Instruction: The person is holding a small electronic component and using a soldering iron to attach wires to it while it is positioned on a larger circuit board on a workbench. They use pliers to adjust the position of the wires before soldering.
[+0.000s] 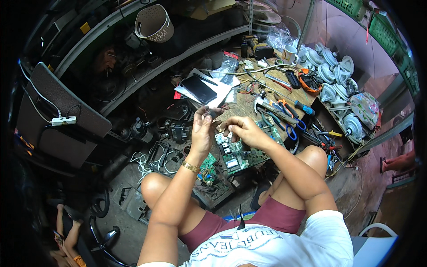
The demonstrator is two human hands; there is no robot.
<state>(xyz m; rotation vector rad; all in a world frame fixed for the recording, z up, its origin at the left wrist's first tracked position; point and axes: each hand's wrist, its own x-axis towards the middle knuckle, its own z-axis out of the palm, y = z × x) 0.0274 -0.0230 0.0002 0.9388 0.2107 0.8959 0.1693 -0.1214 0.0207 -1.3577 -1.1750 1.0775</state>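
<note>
Above the near edge of the workbench, my left hand [203, 129] grips a small dark rounded part [211, 115] between thumb and fingers. Thin reddish wires [226, 107] show just beyond its fingertips; whether they join the part I cannot tell. Close by on the right, my right hand [242, 130] is closed in a pinch, its fingertips a little apart from the left hand. What it pinches is too small to make out. Under my right hand lies a green circuit board [235, 155] crowded with components, partly covered by the hand and forearm.
A black smartphone [199, 89] rests on white papers. Pliers, blue-handled scissors [291, 131] and a blue screwdriver [304, 108] lie on the right of the bench. Beyond are a mug [290, 54] and piled white lamp parts [329, 73]. Another person's legs [69, 227] show lower left.
</note>
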